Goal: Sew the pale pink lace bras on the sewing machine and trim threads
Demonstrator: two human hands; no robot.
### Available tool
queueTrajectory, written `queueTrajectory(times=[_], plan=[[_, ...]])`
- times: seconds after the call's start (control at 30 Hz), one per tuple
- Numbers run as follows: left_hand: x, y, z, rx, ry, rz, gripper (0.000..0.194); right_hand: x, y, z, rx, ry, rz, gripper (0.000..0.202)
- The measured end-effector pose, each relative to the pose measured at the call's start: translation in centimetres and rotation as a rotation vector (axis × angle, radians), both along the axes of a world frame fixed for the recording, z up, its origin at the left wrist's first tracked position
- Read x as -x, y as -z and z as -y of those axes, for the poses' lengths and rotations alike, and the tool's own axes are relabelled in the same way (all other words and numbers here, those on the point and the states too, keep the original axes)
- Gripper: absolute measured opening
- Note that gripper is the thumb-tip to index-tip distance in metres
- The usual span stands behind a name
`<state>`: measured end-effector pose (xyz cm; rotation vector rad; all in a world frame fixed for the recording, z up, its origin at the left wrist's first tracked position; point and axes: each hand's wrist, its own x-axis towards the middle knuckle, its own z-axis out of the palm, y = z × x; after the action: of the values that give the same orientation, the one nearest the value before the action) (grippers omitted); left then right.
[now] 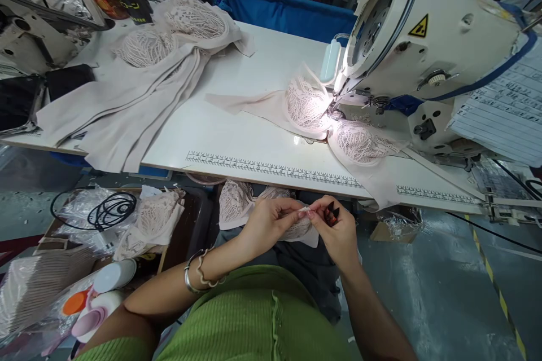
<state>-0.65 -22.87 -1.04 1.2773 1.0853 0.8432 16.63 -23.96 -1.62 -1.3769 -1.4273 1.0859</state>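
Note:
Over my lap, my left hand (pixel 273 219) pinches a small white strip (pixel 304 210) between thumb and finger. My right hand (pixel 336 231) closes on the strip's other side, fingertips almost meeting the left ones. Tucked in the right palm are thread snips (pixel 331 213) with dark pointed blades and a bit of red. Below the hands a lace bra (pixel 235 203) lies across my lap, partly hidden by them. Another pale pink lace bra (pixel 307 104) lies on the table under the needle of the sewing machine (pixel 423 34), lit by its lamp.
The white table (pixel 262 149) has a printed ruler along its front edge. More bras (pixel 169 51) are piled at its left, straps hanging over the edge. A cardboard box (pixel 169 259) with lace pieces and a coiled cable stands lower left, near bottles (pixel 114 276). Handwritten paper (pixel 503 107) hangs right.

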Motion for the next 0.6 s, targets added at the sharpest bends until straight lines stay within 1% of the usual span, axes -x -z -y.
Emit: queueTrajectory(times=[0.13, 0.2, 0.3, 0.37, 0.43, 0.5, 0.53, 0.6], plan=[[-0.2, 0.1, 0.1, 0.013, -0.023, -0.026, 0.020, 0.0, 0.0, -0.1, 0.074, 0.005, -0.046, 0.018], [-0.3, 0.1, 0.1, 0.020, -0.045, -0.033, 0.021, 0.0, 0.0, -0.2, 0.089, -0.006, -0.051, 0.020], [-0.2, 0.0, 0.0, 0.035, -0.059, -0.035, 0.024, -0.4, 0.1, -0.3, 0.081, -0.031, -0.035, 0.025], [-0.1, -0.1, -0.1, 0.056, -0.049, -0.026, 0.026, -0.9, 0.1, -0.4, 0.044, -0.054, -0.019, 0.031], [0.0, -0.2, -0.2, 0.077, -0.040, 0.001, 0.025, -1.5, 0.0, -0.5, 0.002, -0.108, -0.006, 0.043], [0.1, -0.2, -0.3, 0.092, -0.030, 0.039, 0.025, -2.2, -0.3, -0.7, -0.012, -0.200, 0.033, 0.056], [0.1, -0.2, -0.4, 0.098, -0.023, 0.052, 0.026, -2.4, -0.4, -0.8, -0.004, -0.251, 0.066, 0.058], [0.2, -0.2, -0.5, 0.107, -0.005, 0.062, 0.027, -2.8, -0.8, -0.9, 0.037, -0.335, 0.127, 0.051]])
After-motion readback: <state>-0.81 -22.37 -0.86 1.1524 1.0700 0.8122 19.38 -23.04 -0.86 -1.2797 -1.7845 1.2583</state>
